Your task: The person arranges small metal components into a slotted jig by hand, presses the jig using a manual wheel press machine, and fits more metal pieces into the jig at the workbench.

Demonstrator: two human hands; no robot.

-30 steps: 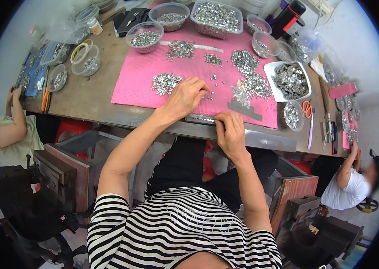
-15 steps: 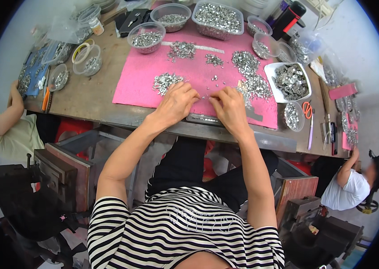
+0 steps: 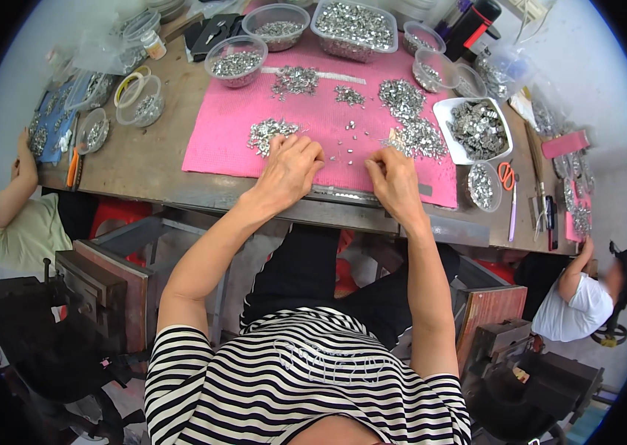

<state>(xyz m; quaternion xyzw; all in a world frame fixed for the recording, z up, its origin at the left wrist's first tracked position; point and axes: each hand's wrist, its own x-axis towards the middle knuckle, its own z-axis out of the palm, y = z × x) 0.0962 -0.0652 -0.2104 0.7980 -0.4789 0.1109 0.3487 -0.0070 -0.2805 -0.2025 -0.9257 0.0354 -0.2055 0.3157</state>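
Observation:
My left hand [image 3: 291, 165] rests on the pink mat [image 3: 217, 137], just nearer to me than a pile of small silvery metal pieces [image 3: 267, 133]. Its fingers are curled and closed; anything in them is too small to make out. Further right, my right hand [image 3: 396, 182] is pinched closed at the mat's near edge, close to a larger pile of metal pieces [image 3: 418, 141]. Whatever its fingertips may hold is hidden. A few loose pieces [image 3: 350, 126] lie between the piles. Along the table edge between my hands runs a narrow metal strip [image 3: 343, 195].
Clear tubs of metal parts [image 3: 354, 33] line the mat's far side. At right are a white tray [image 3: 443, 141], a round tub [image 3: 482, 189], orange-handled scissors [image 3: 506, 174] and a brush [image 3: 536, 152]. Co-workers sit at left [image 3: 17, 230] and right [image 3: 573, 311].
My right hand has moved right and slightly nearer to me, away from my left hand, widening the gap between them. My left hand has shifted slightly left.

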